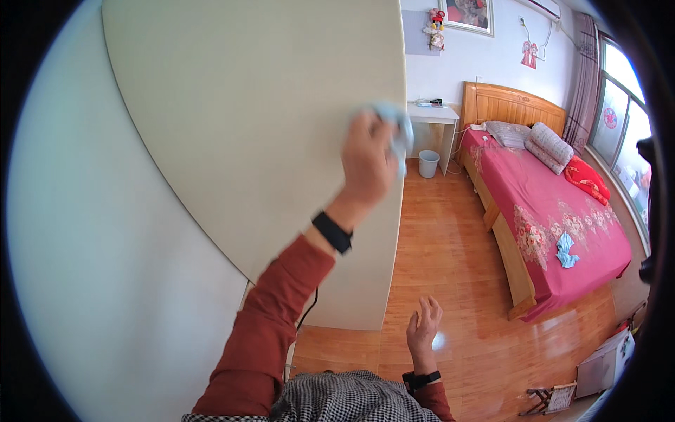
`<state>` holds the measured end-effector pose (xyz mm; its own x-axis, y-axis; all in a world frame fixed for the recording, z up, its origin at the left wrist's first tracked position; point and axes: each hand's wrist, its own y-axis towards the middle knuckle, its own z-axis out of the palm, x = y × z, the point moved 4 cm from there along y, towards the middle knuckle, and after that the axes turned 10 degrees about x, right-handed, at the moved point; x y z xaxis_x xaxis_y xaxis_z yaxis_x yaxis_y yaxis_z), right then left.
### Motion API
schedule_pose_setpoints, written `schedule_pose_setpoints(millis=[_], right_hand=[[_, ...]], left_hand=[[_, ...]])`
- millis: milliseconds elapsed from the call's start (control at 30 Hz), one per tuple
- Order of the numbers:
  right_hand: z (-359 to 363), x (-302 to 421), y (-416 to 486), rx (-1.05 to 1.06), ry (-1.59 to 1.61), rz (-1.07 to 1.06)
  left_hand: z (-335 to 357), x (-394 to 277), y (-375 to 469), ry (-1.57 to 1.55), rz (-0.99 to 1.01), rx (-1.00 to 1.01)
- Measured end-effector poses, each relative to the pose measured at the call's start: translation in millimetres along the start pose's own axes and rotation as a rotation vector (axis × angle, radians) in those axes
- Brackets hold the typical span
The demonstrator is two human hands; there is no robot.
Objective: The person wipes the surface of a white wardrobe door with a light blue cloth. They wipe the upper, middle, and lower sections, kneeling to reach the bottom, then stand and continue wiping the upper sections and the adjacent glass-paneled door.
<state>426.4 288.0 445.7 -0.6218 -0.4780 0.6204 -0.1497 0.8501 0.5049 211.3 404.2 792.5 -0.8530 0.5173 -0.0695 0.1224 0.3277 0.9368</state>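
My left hand [366, 155] grips a light blue cloth [403, 129], blurred, at the right edge of a tall cream panel [237, 121]. The panel looks like the side of a wardrobe. Part of the cloth is hidden behind my fingers. Lower down, my right hand [423, 329] hangs in front of my body with nothing in it, its fingers bent and a little apart. Wood-look floor [440, 242] shows beyond it.
A bed with a pink floral sheet [506, 174] stands to the right, a second blue cloth [567, 250] lying on it. Beside its headboard [514, 103] are a white desk [435, 112] and a waste bin [428, 163]. A folding stool [551, 398] sits at the lower right.
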Motion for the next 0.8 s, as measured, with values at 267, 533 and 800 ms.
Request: schedule_pose_setpoints(millis=[267, 533, 800], right_hand=[[-17, -16, -18, 0.063, -0.041, 0.026], [-26, -32, -12, 0.041, -0.121, 0.041], [-46, 52, 111, -0.155, 0.190, -0.093]], left_hand=[[50, -11, -206, -0.127, -0.146, 0.455], [-12, 28, -43, -0.089, -0.040, -0.158], [43, 12, -251, -0.073, -0.072, 0.385]])
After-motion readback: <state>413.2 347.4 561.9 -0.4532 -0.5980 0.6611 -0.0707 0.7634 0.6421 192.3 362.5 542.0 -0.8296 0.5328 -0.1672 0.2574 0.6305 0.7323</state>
